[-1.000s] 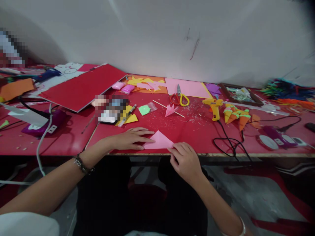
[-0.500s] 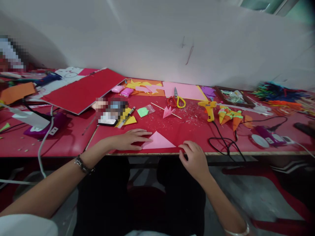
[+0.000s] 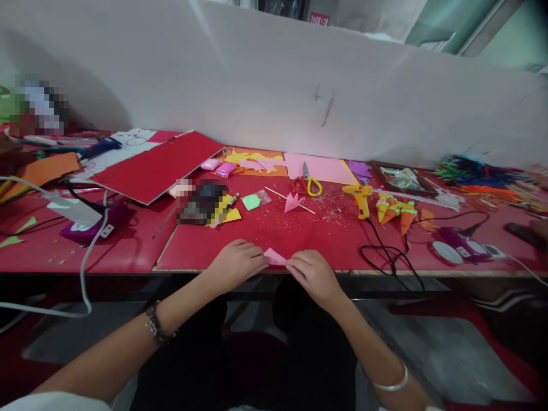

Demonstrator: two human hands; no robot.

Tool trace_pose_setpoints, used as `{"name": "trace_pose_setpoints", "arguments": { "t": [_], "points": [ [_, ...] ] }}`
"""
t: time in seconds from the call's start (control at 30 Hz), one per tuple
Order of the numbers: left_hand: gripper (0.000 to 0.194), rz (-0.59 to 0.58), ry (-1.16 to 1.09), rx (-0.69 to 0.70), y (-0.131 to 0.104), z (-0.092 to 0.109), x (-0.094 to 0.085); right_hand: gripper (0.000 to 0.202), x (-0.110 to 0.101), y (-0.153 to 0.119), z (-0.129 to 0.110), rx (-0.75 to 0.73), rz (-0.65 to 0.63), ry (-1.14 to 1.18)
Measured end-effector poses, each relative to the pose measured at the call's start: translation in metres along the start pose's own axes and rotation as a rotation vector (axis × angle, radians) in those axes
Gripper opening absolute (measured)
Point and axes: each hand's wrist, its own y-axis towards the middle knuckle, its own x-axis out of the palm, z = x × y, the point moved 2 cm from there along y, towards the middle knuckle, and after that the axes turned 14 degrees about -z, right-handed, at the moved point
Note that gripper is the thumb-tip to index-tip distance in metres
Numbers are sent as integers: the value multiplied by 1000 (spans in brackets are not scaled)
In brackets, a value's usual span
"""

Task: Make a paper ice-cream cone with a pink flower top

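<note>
A pink folded paper (image 3: 275, 257) lies near the front edge of the red table (image 3: 257, 228), mostly covered by my fingers. My left hand (image 3: 240, 264) is closed on its left end, fingers together. On the right end, my right hand (image 3: 311, 274) has its fingers closed as well. Beyond the hands, a pink pleated paper piece (image 3: 293, 202) rests on a thin wooden stick. Scissors (image 3: 306, 181) with red and yellow handles lie behind it.
To the right are a yellow glue gun (image 3: 361, 200) with a looping black cable and small orange cone crafts (image 3: 396, 210). On the left lie a red board (image 3: 158, 165), yellow paper and a purple power socket (image 3: 92, 225) with a white cable.
Both hands have moved inward and closed on the pink paper; much less of it shows now. The head view has shifted slightly.
</note>
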Motion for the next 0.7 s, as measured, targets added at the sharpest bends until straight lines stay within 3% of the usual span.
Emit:
{"name": "trace_pose_setpoints", "arguments": {
  "t": [0.17, 0.33, 0.47, 0.63, 0.7],
  "points": [
    [29, 57, -18, 29, 6, 3, -34, 18, -32, 23, -13, -28, 147, -127],
    [38, 140, -23, -55, 8, 4, -49, 14, -42, 40, -22, -47, 213, -85],
    [38, 108, -49, -84, -1, -5, -52, 14, -43, 38, -3, -40, 215, -110],
    [38, 65, -58, -167, -12, -25, -51, 14, -46, 25, 36, 249, 266, -93],
    [38, 62, -70, -166, -11, -28, -50, 14, -48, 25, 36, 242, 310, -1]
  ]
}}
